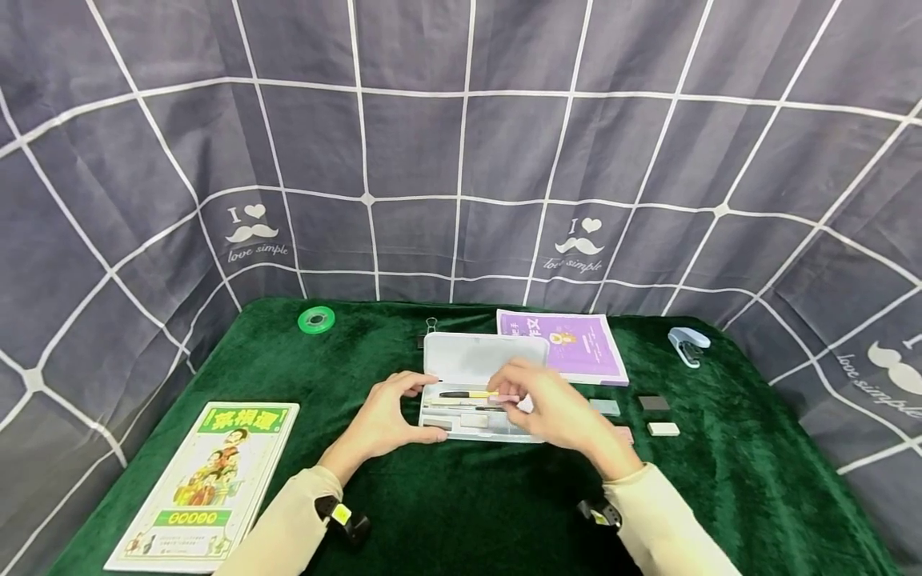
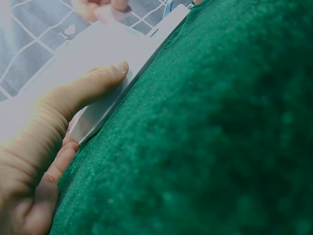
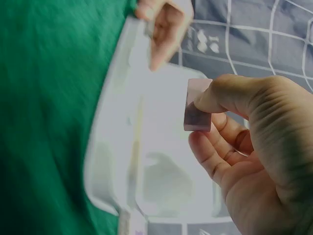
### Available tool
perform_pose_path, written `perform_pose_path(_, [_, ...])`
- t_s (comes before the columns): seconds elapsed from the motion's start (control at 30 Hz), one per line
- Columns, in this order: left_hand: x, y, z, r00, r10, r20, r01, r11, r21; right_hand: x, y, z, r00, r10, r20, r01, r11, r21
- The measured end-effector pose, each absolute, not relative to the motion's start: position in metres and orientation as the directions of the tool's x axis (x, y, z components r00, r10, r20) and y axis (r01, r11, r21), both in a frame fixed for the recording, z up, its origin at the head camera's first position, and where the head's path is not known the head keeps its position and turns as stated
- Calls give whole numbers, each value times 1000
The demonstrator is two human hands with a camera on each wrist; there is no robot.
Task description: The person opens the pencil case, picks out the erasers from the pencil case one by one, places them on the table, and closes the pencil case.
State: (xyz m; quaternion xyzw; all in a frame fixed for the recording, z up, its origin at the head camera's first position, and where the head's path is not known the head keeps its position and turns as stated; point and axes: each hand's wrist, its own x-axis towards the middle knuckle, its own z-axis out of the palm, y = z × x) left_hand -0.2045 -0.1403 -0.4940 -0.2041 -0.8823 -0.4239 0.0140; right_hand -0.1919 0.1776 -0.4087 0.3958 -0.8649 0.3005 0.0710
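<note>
A white pencil case [image 1: 486, 356] stands with its lid raised, in front of the person. My left hand [image 1: 385, 416] grips its left end, and the left wrist view has the thumb [image 2: 105, 78] over the front rim. Between thumb and fingers, my right hand [image 1: 551, 404] pinches a small pink block [image 3: 197, 105], which looks like an eraser, above the case's right half. A yellow and black pen or pencil [image 1: 461, 394] lies lengthwise inside the case. Nearer the front, a whitish block [image 1: 474, 420] sits in the tray. The right hand hides the case's right end.
Right of the case lie a dark grey block [image 1: 654, 403], a white eraser [image 1: 663, 429] and a pale teal block [image 1: 605, 407]. A stapler [image 1: 689, 346], purple book [image 1: 594, 344], binder clip [image 1: 430, 325] and green tape roll [image 1: 316, 320] sit farther back. A green-and-white book [image 1: 209, 480] lies left.
</note>
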Motion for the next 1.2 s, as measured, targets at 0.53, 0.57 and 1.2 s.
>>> perform_pose_path(0.53, [-203, -141, -495, -920, 339, 197, 368, 570, 734, -157, 335, -381, -745, -421, 518, -622, 720, -309])
perform_pose_path(0.57, [-203, -141, -495, -919, 340, 199, 370, 572, 732, -153, 344, -383, -759, -405, 510, -602, 734, -314])
perform_pose_path(1.2, [-203, -140, -493, -915, 352, 198, 374, 555, 743, -113, 403, -456, -819, -409, 403, -562, 713, -419])
